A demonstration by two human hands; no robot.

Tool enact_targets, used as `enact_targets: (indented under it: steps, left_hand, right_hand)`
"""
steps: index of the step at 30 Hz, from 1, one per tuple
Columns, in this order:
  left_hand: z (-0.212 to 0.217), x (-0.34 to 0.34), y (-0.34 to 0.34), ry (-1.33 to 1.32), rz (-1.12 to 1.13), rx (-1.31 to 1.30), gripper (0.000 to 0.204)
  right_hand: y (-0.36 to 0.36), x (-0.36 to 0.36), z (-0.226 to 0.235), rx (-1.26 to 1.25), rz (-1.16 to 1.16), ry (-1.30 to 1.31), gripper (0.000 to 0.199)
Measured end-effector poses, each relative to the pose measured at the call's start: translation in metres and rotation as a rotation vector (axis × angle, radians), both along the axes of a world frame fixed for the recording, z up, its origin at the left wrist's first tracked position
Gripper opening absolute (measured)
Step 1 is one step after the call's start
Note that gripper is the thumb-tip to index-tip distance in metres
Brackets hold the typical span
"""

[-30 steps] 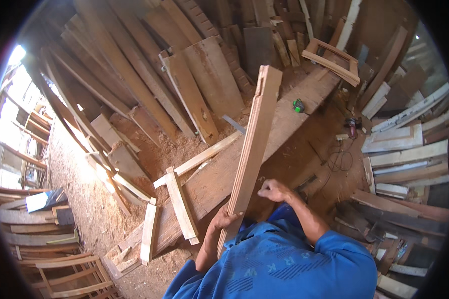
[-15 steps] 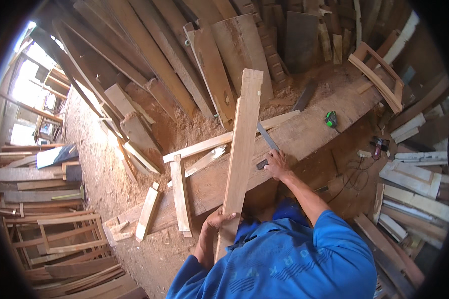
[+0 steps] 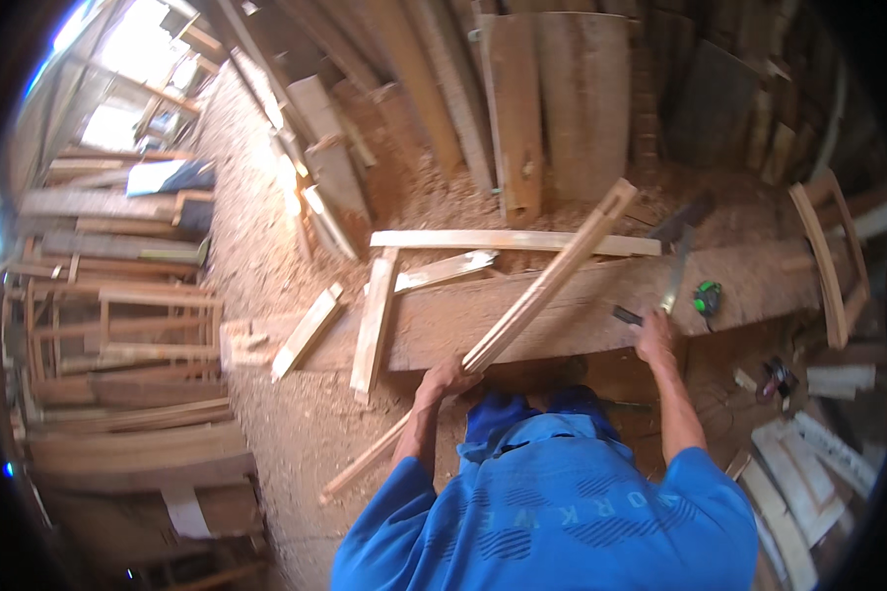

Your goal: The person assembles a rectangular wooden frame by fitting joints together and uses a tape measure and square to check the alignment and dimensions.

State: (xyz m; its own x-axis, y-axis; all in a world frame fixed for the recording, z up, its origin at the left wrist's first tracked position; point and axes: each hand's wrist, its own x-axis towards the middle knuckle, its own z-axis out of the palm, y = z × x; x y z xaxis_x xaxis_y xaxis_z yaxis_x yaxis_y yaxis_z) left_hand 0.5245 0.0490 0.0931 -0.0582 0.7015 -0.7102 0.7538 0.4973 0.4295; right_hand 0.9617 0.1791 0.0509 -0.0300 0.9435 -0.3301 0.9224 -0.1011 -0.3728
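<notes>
Closed round a long wooden bar (image 3: pixel 552 281) is my left hand (image 3: pixel 448 378). The bar slants over the thick plank bench, its far end up to the right and its near end passing beside my left forearm. Its narrow side faces up and shows a dark line along it. My right hand (image 3: pixel 654 337) grips a try square at its corner; the metal blade (image 3: pixel 676 276) points away and the short dark stock (image 3: pixel 626 315) points left. A green and black tape measure (image 3: pixel 706 299) lies on the bench just right of the square.
On the plank bench (image 3: pixel 434 320) rest a long pale strip (image 3: pixel 503 239) and several short wood pieces (image 3: pixel 307 331). A wooden frame (image 3: pixel 826 261) stands at its right end. Tall boards (image 3: pixel 512 118) lean at the back; stacked timber (image 3: pixel 128 389) fills the left. A power tool (image 3: pixel 779 378) lies at right.
The bar has turned from broad face to narrow side and now leans further right. My right hand has drawn the square away from the bar, toward the tape measure. The view has shifted.
</notes>
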Motion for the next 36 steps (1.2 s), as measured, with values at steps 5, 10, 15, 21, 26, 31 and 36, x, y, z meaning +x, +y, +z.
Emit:
enact_targets:
  steps: [5,10,15,21,26,31,36]
  left_hand:
    - [0.035,0.024,0.013,0.194,-0.029,0.033,0.035]
    - [-0.006,0.008,0.015,0.284,-0.014,0.076,0.025]
    - [0.014,0.007,0.026,0.236,-0.134,-0.012,0.023]
    - [-0.027,0.002,0.005,0.091,0.008,0.045,0.029]
    - [-0.029,-0.002,-0.011,0.118,-0.026,-0.023,0.032]
    - [-0.01,-0.015,-0.036,-0.014,-0.075,0.063,0.033]
    - [0.001,-0.034,-0.053,-0.081,-0.115,-0.071,0.043]
  right_hand:
    - [0.009,-0.016,0.049,0.076,0.007,0.007,0.06]
    - [0.023,-0.074,0.079,0.208,0.267,0.074,0.062]
    - [0.033,-0.16,0.085,0.262,0.473,0.268,0.054]
    - [0.028,-0.305,0.089,0.114,0.712,0.249,0.055]
    - [-0.004,-0.413,0.079,0.089,1.019,0.184,0.064]
    - [-0.052,-0.509,0.03,0.189,1.182,-0.057,0.059]
    - [-0.084,-0.567,0.012,0.19,1.295,-0.013,0.067]
